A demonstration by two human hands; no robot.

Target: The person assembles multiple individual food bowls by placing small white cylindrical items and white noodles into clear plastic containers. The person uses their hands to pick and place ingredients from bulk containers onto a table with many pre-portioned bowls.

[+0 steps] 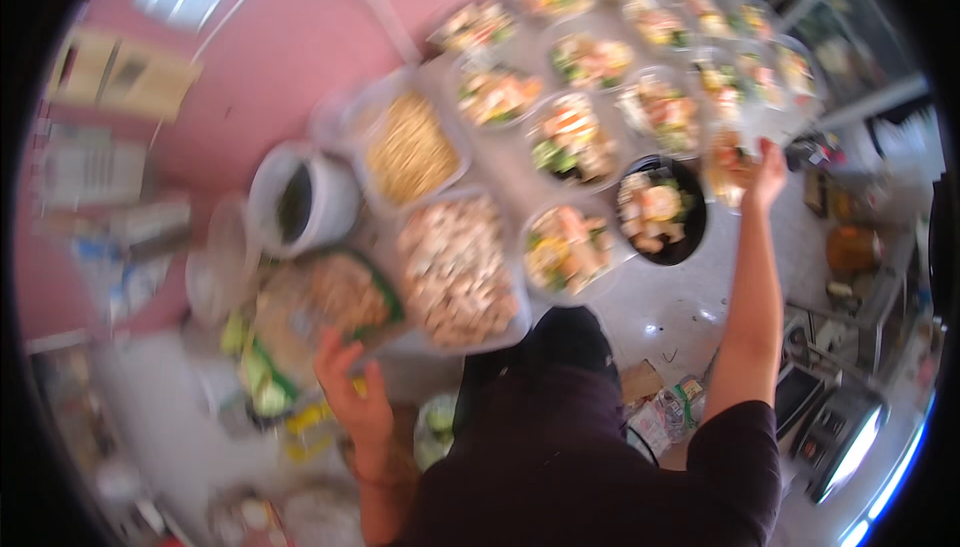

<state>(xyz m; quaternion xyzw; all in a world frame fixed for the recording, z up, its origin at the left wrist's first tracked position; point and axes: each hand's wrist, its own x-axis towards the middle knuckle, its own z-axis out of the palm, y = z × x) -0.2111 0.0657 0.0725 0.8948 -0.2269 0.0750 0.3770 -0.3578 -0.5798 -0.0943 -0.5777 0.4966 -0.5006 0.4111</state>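
My right hand (766, 179) reaches out to the far right, blurred, its fingers around the side of a clear bowl of mixed food (728, 165) at the table's edge. Next to it stands a black bowl (690, 237) with pale chunks and an orange-yellow topping. A clear bowl of similar food (568, 250) is nearer to me. My left hand (355, 392) is raised with its fingers apart and nothing in it. It is nearest to a green-edged bag (375, 297) of pinkish-brown food and a tub of diced pale meat (460, 267).
Many filled clear bowls (655, 112) crowd the far side of the table. A tub of yellow shreds (412, 147) and a white bucket (335, 202) stand at the left. Packages lie below at the left. A metal rack (870, 317) and a lit appliance (835, 437) are at the right.
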